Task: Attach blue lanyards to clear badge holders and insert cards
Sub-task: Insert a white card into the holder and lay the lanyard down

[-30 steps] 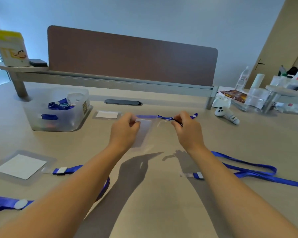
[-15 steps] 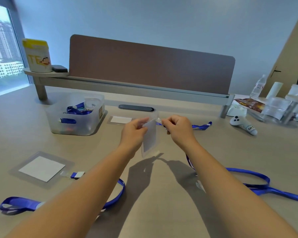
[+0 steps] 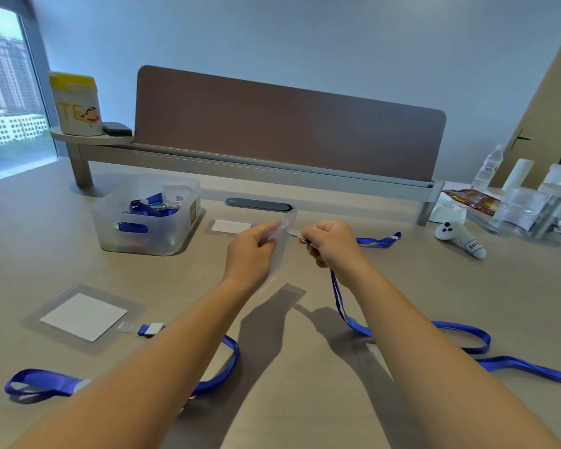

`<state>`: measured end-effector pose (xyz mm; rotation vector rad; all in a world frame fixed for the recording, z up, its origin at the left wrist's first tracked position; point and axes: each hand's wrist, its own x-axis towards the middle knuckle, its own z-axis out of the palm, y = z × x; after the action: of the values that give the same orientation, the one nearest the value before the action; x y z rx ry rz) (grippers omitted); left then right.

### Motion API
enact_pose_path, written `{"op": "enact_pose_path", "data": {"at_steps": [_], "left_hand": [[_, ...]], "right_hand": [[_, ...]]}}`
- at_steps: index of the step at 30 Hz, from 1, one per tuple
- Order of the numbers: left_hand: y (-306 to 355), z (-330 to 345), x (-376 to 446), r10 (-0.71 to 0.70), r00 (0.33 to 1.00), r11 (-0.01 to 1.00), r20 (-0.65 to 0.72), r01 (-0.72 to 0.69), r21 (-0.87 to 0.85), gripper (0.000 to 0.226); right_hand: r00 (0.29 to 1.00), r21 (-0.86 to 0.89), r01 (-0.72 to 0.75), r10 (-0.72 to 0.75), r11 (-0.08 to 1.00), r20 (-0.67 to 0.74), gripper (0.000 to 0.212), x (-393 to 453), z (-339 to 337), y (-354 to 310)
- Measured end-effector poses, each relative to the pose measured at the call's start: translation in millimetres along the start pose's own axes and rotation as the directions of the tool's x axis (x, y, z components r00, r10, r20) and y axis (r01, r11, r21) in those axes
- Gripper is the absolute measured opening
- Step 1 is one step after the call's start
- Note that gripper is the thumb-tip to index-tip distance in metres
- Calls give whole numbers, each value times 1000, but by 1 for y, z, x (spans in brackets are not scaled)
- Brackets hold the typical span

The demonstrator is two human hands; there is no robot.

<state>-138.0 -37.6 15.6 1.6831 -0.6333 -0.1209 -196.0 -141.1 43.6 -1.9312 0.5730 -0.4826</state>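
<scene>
A clear badge holder [image 3: 280,251] is held above the desk [image 3: 305,400] in the left hand [image 3: 251,254], pinched near its top edge between thumb and curled fingers. The holder hangs roughly upright, its long axis running down and slightly toward the viewer, with its lower edge off the surface. The clip end [image 3: 297,234] of a blue lanyard [image 3: 347,314] is gripped in the right hand [image 3: 332,246], whose fingers are curled closed around it. From that fist the strap drops to the desk and trails away to the right.

The relation that governs the coming move is judged to be the small gap between clip and holder top. The clip lies just to the right of the holder's upper edge, at about the same height, and the two hands are nearly touching. The holder slot is therefore to the left of the clip, and the right hand is the one placed to close the gap.

Whether the clip is already engaged in the slot cannot be determined: the holder is transparent, the clip is small, and both are partly covered by the fingers. No card can be made out inside this holder.

A finished holder with card [image 3: 85,315] lies at near left, with its own lanyard [image 3: 227,364] attached. Another holder [image 3: 230,226] lies beyond the hands, beside a plastic bin [image 3: 146,215].
</scene>
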Motion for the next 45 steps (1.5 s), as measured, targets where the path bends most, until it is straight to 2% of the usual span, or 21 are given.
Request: {"op": "enact_pose_path", "data": {"at_steps": [6, 9, 12, 15, 17, 20, 24, 27, 30, 34, 36, 38, 40, 41, 43, 45], "left_hand": [[-1, -4, -3, 104, 995, 980, 9, -104, 170, 37], [0, -6, -2, 109, 994, 977, 17, -111, 185, 39], [0, -7, 0, 116, 992, 971, 43, -122, 207, 43], [-4, -11, 0, 190, 981, 930, 45, -194, 311, 45], [-8, -16, 0, 295, 955, 855, 38, -282, 435, 45], [-10, -24, 1, 494, 859, 617, 133, -455, 643, 48], [-15, -34, 4, 556, 783, 345, 278, -522, 780, 57], [-14, -38, 3, 534, 773, 239, 343, -527, 816, 60], [-17, -40, 2, 531, 766, 199, 362, -528, 826, 63], [-22, -41, 3, 534, 780, 290, 326, -532, 796, 64], [-17, -38, 1, 488, 823, 440, 291, -520, 732, 61], [-13, -36, 2, 344, 901, 614, 265, -429, 662, 55], [-9, -36, 3, 195, 938, 789, 287, -324, 523, 52], [-6, -36, 4, 171, 945, 860, 278, -281, 426, 48], [-4, -37, 6, 147, 966, 942, 214, -203, 269, 37], [-1, -36, 9, 123, 984, 971, 132, -147, 190, 28]], "right_hand": [[1000, 31, -13, 12, 999, 4, 34, -3, 1, -5], [999, 62, -1, -1, 998, 36, 31, -5, 2, -6], [998, 130, -9, 0, 991, 67, 28, -6, 4, -6], [996, 197, -48, 32, 979, 84, 27, -6, 6, -8], [992, 246, -104, 82, 964, 97, 27, -6, 7, -12], [983, 260, -169, 142, 951, 119, 33, -7, 8, -15], [974, 187, -205, 180, 961, 139, 37, -7, 10, -16], [974, 177, -202, 179, 963, 140, 30, -7, 13, -14], [976, 180, -187, 162, 966, 144, 26, -7, 14, -12], [980, 189, -161, 135, 969, 143, 23, -5, 17, -11], [986, 175, -136, 116, 975, 123, 23, -3, 19, -11], [991, 151, -93, 76, 984, 111, 24, -2, 21, -10], [994, 133, -51, 37, 990, 106, 25, -2, 22, -8], [995, 121, -33, 21, 992, 102, 25, -2, 23, -8], [995, 90, 3, -12, 996, 101, 27, -3, 24, -8], [992, 68, 40, -48, 997, 114, 24, -4, 26, -10]]}}
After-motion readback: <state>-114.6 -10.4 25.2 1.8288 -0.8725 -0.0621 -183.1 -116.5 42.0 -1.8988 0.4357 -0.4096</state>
